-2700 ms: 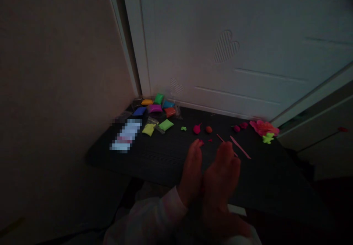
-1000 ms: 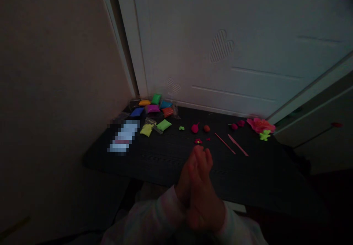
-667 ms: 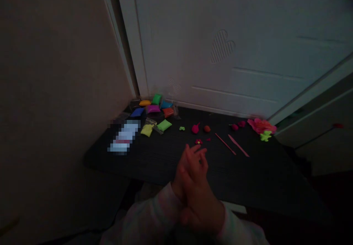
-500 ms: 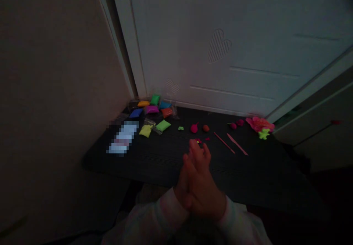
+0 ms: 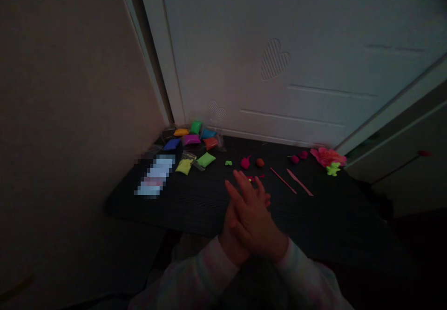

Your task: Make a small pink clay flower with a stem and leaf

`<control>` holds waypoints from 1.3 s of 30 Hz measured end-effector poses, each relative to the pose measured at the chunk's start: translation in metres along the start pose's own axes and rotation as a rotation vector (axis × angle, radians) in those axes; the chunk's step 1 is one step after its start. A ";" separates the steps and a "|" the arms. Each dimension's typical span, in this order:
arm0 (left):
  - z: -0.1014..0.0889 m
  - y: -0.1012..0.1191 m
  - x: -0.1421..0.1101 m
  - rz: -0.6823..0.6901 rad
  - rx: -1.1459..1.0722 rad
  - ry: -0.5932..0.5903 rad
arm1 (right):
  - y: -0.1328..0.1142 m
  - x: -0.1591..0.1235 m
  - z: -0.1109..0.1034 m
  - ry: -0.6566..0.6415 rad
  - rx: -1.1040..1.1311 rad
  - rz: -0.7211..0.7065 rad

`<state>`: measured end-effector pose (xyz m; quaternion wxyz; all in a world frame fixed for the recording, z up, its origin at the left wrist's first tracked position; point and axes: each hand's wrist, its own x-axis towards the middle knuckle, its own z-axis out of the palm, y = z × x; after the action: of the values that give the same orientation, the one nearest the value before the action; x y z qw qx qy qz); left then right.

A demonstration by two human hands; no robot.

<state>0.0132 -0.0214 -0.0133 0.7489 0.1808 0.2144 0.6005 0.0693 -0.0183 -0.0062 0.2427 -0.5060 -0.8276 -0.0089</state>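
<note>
Right hand (image 5: 257,224) is laid over the left hand (image 5: 233,236), palm side in, its fingers stretched out with small gaps between them. The left one is mostly covered, with just a bit of its fingers poking out past the far side, so I can't tell how those stand. Can't tell if anything's squashed between the palms either.

Just past the fingertips there's a tiny red flower (image 5: 250,178) with a yellow middle, lying on the dark worktop (image 5: 195,198) and partly hidden by the hand, with a little red scrap (image 5: 261,176) right by it. Behind those, left to right: a light green bit (image 5: 228,163), a pink ball (image 5: 245,163) with a thin stem and an orange-brown ball (image 5: 260,162). Over to the right lie a thin pink stick (image 5: 283,181) and a pink plastic knife (image 5: 299,182), kinda side by side, then two dark pink lumps (image 5: 294,159) and a big pink flower (image 5: 326,155) with a yellow-green piece (image 5: 333,169) at its front.

Left side's got a yellow packet (image 5: 184,166) next to a light green packet (image 5: 206,160), a pile of colored packets (image 5: 191,139) behind them, and a pixelated pale rectangle (image 5: 156,175). White door (image 5: 216,44) with hearts at the back.
</note>
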 end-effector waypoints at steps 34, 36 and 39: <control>-0.001 0.024 0.020 -0.513 -0.366 -0.010 | -0.010 -0.044 -0.018 0.259 0.160 0.315; 0.000 0.025 0.019 -0.498 -0.342 -0.019 | -0.013 -0.043 -0.015 0.222 0.168 0.332; 0.000 0.027 0.016 -0.473 -0.296 -0.014 | -0.014 -0.041 -0.012 0.193 0.176 0.347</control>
<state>-0.0054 0.0003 -0.0007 0.8880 0.0186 0.1551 0.4326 0.0777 -0.0620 -0.0093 0.3620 -0.6146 -0.6985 0.0567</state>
